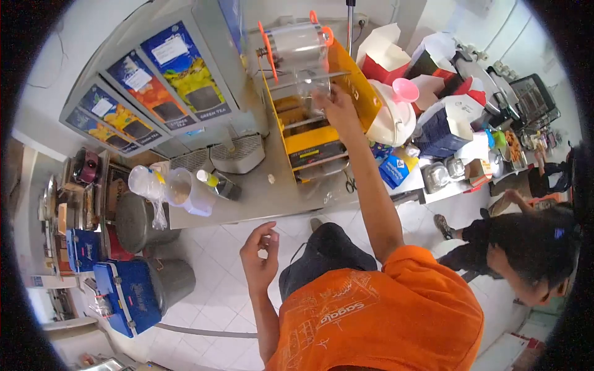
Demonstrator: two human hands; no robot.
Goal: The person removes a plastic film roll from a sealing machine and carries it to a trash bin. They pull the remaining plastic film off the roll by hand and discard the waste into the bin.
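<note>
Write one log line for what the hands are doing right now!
right hand: holds clear cup at yellow machine | left hand: free, open | counter: cup stack

Grey steel counter [260,201] carries everything I see. At its back, a drink dispenser [158,86] with tea labels; its drip tray [237,154] in front. Middle: yellow sealing machine [312,133]. Left edge: stacked clear cups [148,184] and a white jug [192,193]. Right: white bucket [390,117], blue carton [396,168], scissors [350,183], boxes [448,123].
</note>
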